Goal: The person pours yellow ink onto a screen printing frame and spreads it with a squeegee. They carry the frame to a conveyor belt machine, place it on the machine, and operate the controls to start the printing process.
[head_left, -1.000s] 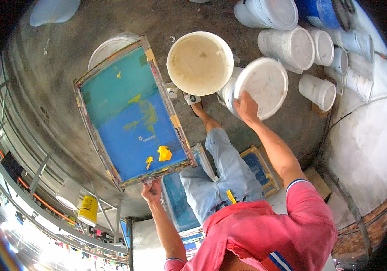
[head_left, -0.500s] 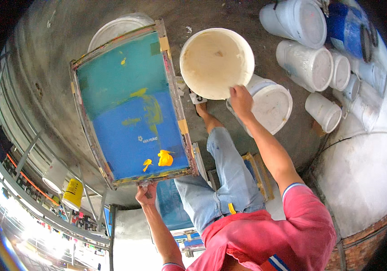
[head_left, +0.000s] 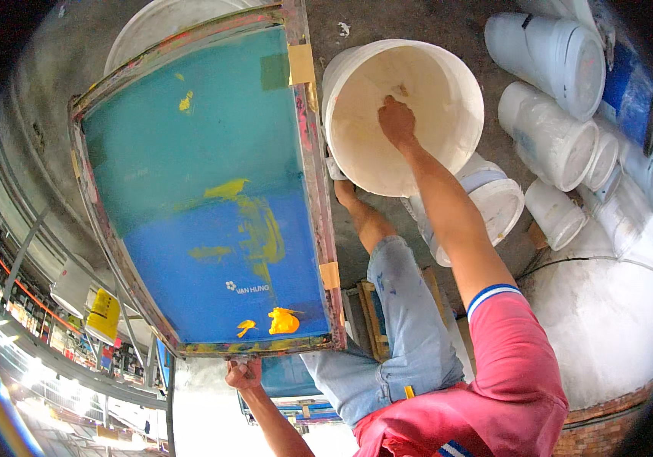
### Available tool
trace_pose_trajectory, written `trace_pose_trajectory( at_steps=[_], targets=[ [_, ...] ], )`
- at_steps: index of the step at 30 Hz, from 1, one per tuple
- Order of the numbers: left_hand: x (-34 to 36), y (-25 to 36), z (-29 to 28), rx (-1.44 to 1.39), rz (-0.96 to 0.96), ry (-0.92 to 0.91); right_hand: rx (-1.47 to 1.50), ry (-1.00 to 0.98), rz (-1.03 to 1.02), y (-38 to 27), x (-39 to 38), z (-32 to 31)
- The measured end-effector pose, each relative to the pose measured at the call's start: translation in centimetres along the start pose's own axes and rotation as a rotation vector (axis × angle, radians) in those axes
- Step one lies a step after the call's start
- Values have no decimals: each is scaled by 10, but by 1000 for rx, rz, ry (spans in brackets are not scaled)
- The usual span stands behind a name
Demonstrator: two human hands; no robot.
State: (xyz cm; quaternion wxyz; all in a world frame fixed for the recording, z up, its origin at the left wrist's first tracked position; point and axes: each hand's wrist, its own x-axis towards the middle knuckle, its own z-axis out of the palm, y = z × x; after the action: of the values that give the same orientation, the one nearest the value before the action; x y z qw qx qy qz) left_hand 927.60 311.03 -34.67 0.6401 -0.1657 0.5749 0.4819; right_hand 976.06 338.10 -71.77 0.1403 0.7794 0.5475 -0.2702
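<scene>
My left hand (head_left: 243, 373) grips the lower edge of a large screen-printing frame (head_left: 329, 305), held at a tilt beside me. Its mesh is teal at the top and blue below, with yellow smears and a thick blob of yellow ink (head_left: 284, 322) near the bottom. My right hand (head_left: 397, 122) is inside the open white bucket (head_left: 448, 126) to the right of the frame, near its pale, stained interior. Its fingertips are too small and partly hidden to tell whether they hold anything. Just below that bucket stands a lidded white pail (head_left: 494, 206).
Several white pails (head_left: 559, 156) and a blue drum (head_left: 620, 84) line the right, by a white wall (head_left: 608, 305). More frames (head_left: 376, 327) lie behind my legs. A metal rack (head_left: 18, 259) and a yellow container (head_left: 104, 320) are at left, a large white lid (head_left: 136, 34) at the top.
My right hand has left the lidded pail, passed the open bucket's rim and gone up into that bucket. The frame, still in my left hand, appears larger and further left in view.
</scene>
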Motion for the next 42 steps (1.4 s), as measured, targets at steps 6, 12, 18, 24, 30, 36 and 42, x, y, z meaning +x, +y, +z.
trace_pose_trajectory(
  at_steps=[6,12,18,24,30,36,42],
  targets=[
    [7,-4,11,-42,-14,20,144,72,75,-3,-13,-2],
    [12,0,23,-4,-38,33,329,128,91,-8,27,45],
    [21,-8,2,-46,-9,-68,1126,-185,295,49,14,-11],
    [22,-12,6,-38,11,-110,1332,-155,382,59,-51,-104],
    [34,-13,10,-43,-8,-228,1865,-510,828,93,-122,-154],
    [32,-8,15,-6,-41,-270,2486,-779,864,62,-184,-125],
    [34,-8,14,-36,-27,-283,2780,-738,475,26,-225,-111]
  ],
)
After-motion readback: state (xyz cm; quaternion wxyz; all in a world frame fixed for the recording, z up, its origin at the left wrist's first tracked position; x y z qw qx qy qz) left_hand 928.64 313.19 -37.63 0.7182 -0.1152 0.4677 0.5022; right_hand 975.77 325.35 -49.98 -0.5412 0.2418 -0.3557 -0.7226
